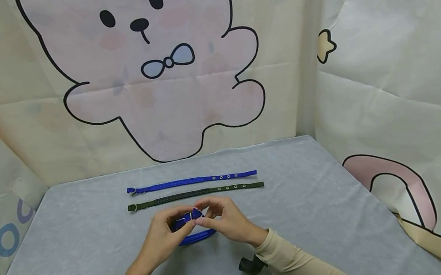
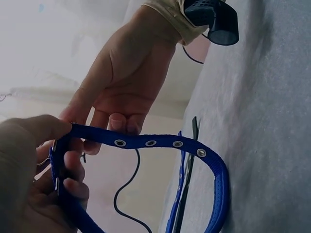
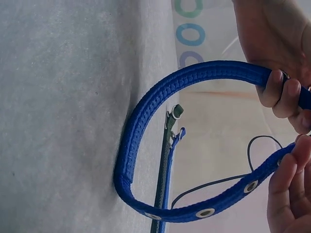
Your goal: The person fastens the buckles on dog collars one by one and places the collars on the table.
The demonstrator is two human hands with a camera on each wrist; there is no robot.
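Note:
Both hands hold a blue collar (image 1: pixel 197 237), bent into a loop above the grey table, its lower curve near or on the cloth. My left hand (image 1: pixel 161 236) grips the buckle end, where metal hardware shows between the fingers. Opposite it, my right hand (image 1: pixel 229 220) pinches the end with the eyelets. The fingertips of both hands nearly meet at the buckle. In the left wrist view several metal eyelets run along the collar's upper strap (image 2: pixel 150 143). A padded section (image 3: pixel 146 107) forms the far curve in the right wrist view. The fingers partly hide the buckle and strap tip.
Beyond the hands, a second blue collar (image 1: pixel 184 182) and a dark green collar (image 1: pixel 194 194) lie straight and side by side on the grey table (image 1: pixel 300 220). Black wrist devices (image 1: pixel 252 265) are worn at the forearms. Printed curtains (image 1: pixel 283 100) surround the table.

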